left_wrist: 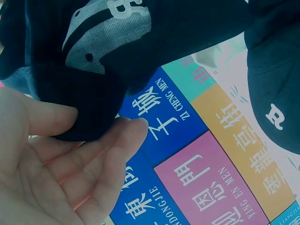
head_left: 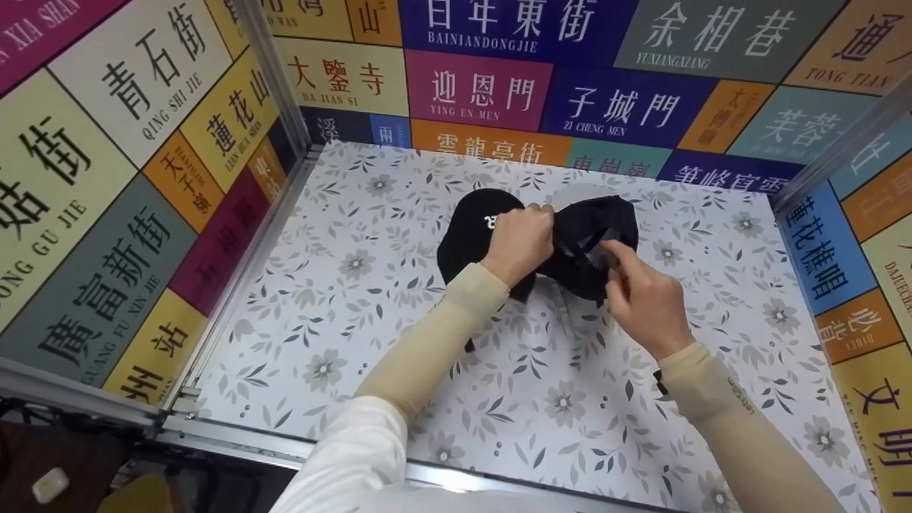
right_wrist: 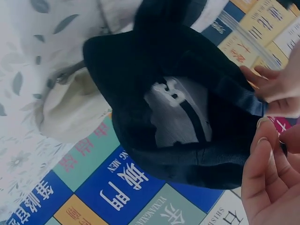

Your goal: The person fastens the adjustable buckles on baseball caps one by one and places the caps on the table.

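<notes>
A black cap (head_left: 618, 214) is held up between my hands, its open underside with grey mesh lining and a pale stitched emblem (right_wrist: 169, 91) turned toward the right wrist camera. My left hand (head_left: 524, 239) grips this cap's edge; in the left wrist view, its thumb (left_wrist: 49, 117) and curled fingers lie on either side of the dark fabric. With thumb and forefinger, my right hand (head_left: 648, 299) pinches the near rim. Exactly what part the right fingertips hold is partly hidden. A second black cap (head_left: 463, 231) with a white letter lies behind my left hand.
A cream-coloured cap (right_wrist: 75, 112) lies behind the held cap, mostly covered in the head view. Floral cloth (head_left: 356, 313) covers the table. Panels with colourful street-name signs (head_left: 477, 92) stand at the back and both sides. A metal rail (head_left: 235, 438) edges the front.
</notes>
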`<state>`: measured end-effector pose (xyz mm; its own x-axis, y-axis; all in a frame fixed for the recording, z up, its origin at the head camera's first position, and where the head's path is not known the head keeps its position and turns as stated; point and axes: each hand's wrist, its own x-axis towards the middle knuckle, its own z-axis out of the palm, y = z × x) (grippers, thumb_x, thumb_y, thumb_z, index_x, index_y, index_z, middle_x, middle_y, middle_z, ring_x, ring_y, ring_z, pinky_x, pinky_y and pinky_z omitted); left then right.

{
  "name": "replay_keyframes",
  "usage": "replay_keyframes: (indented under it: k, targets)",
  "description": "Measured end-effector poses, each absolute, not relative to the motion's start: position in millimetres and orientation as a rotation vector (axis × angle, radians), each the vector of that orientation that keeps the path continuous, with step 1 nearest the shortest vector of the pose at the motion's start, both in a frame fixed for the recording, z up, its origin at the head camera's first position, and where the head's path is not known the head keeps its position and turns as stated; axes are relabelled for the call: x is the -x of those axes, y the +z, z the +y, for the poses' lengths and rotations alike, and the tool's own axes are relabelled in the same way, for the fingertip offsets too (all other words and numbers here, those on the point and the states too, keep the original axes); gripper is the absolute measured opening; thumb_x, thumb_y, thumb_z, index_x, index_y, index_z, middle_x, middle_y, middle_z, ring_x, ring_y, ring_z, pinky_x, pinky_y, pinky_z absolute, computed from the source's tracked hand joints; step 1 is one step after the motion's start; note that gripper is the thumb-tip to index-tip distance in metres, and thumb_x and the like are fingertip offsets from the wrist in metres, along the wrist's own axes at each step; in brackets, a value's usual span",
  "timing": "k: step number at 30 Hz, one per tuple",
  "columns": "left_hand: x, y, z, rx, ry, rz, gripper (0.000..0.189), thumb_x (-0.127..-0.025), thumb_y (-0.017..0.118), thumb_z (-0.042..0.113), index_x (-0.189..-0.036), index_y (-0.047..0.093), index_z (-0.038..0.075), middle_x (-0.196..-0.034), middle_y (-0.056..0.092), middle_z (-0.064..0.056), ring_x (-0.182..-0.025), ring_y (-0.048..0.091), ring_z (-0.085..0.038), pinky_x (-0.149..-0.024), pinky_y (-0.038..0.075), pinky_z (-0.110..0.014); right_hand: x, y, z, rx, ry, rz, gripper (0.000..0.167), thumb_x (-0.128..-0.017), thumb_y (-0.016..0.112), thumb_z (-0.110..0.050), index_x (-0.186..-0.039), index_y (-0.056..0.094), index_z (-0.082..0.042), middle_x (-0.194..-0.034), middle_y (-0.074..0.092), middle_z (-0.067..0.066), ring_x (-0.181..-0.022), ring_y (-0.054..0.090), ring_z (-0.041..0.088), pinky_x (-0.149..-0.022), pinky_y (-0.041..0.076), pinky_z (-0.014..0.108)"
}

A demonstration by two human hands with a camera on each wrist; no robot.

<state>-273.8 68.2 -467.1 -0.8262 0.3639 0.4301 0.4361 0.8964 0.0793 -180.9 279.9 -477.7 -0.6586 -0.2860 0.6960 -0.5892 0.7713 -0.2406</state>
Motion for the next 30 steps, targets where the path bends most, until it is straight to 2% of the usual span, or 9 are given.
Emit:
replay_keyframes:
  k: [3,7,10,14,16,19,23,26,30]
  targets:
    - [271.9,-467.0,65.5,0.598,-0.252,-2.630,0.032,-0.089,0.057,0.018,-0.119,0.066,0.010,-0.098,0.069,-0.008,-0.081,0.067,-0.028,-0.060,0.054,-0.043,183.4,-470.3,280.8,-0.604,0.670,-2.314,0.055,-0.089,0.064,-0.002,-0.142,0.056,-0.013,-0.067,0.057,-0.005,-0.048,0.032,-0.002,-0.043,0.029,0.029]
    - [267.2,-462.6,62.8,0.668,-0.239,-2.618,0.058,-0.091,0.058,0.023,-0.148,0.047,0.018,-0.128,0.058,-0.012,-0.110,0.058,-0.031,-0.073,0.053,-0.044,186.8,-458.6,284.3,-0.562,0.794,-2.330,0.062,-0.093,0.063,-0.002,-0.151,0.045,-0.017,-0.070,0.062,-0.007,-0.048,0.043,0.001,-0.047,0.034,0.025]
    - [263.0,-457.5,61.7,0.728,-0.238,-2.615,0.075,-0.092,0.058,0.027,-0.160,0.027,0.026,-0.147,0.043,-0.016,-0.127,0.048,-0.034,-0.084,0.050,-0.047,189.6,-448.6,286.0,-0.528,0.934,-2.346,0.064,-0.098,0.059,-0.003,-0.155,0.039,-0.023,-0.070,0.065,-0.004,-0.050,0.052,0.006,-0.050,0.039,0.022]
    - [256.9,-450.5,60.1,0.801,-0.250,-2.572,0.083,-0.092,0.055,0.028,-0.163,0.010,0.032,-0.157,0.029,-0.017,-0.136,0.040,-0.037,-0.091,0.047,-0.049,189.0,-431.7,283.3,-0.460,1.155,-2.358,0.066,-0.101,0.053,-0.003,-0.157,0.031,-0.030,-0.072,0.068,0.008,-0.055,0.060,0.018,-0.056,0.049,0.020]
    - [254.5,-447.7,60.1,0.878,-0.246,-2.527,0.079,-0.094,0.052,0.027,-0.162,0.014,0.032,-0.157,0.030,-0.016,-0.138,0.037,-0.036,-0.093,0.047,-0.049,186.5,-423.4,281.8,-0.434,1.231,-2.357,0.067,-0.101,0.051,-0.003,-0.158,0.029,-0.031,-0.074,0.068,0.014,-0.057,0.061,0.024,-0.059,0.052,0.022]
    - [253.6,-445.7,62.9,1.045,-0.210,-2.442,0.063,-0.097,0.051,0.023,-0.157,0.034,0.029,-0.155,0.035,-0.012,-0.140,0.034,-0.034,-0.097,0.045,-0.049,182.8,-414.5,281.7,-0.416,1.301,-2.353,0.068,-0.101,0.050,-0.002,-0.158,0.028,-0.031,-0.076,0.067,0.020,-0.059,0.061,0.028,-0.060,0.053,0.023]
    - [257.0,-445.8,71.3,1.252,-0.094,-2.325,0.039,-0.101,0.049,0.018,-0.138,0.059,0.025,-0.146,0.048,-0.005,-0.130,0.042,-0.029,-0.092,0.045,-0.043,182.5,-411.7,284.2,-0.410,1.363,-2.329,0.067,-0.101,0.049,0.000,-0.158,0.030,-0.030,-0.078,0.066,0.024,-0.061,0.061,0.030,-0.059,0.053,0.024]
    - [260.7,-448.3,79.4,1.359,0.004,-2.273,0.031,-0.101,0.049,0.015,-0.127,0.065,0.022,-0.136,0.056,-0.001,-0.115,0.050,-0.026,-0.083,0.045,-0.039,183.9,-413.4,285.2,-0.418,1.400,-2.311,0.067,-0.101,0.049,0.000,-0.158,0.030,-0.029,-0.078,0.065,0.025,-0.061,0.061,0.030,-0.059,0.053,0.025]
    - [268.3,-457.4,88.8,1.455,0.094,-2.272,0.026,-0.098,0.055,0.013,-0.120,0.067,0.020,-0.126,0.061,0.000,-0.099,0.059,-0.025,-0.078,0.046,-0.039,185.9,-414.9,284.0,-0.440,1.426,-2.300,0.067,-0.101,0.049,0.001,-0.158,0.030,-0.028,-0.077,0.064,0.026,-0.062,0.060,0.030,-0.059,0.053,0.025]
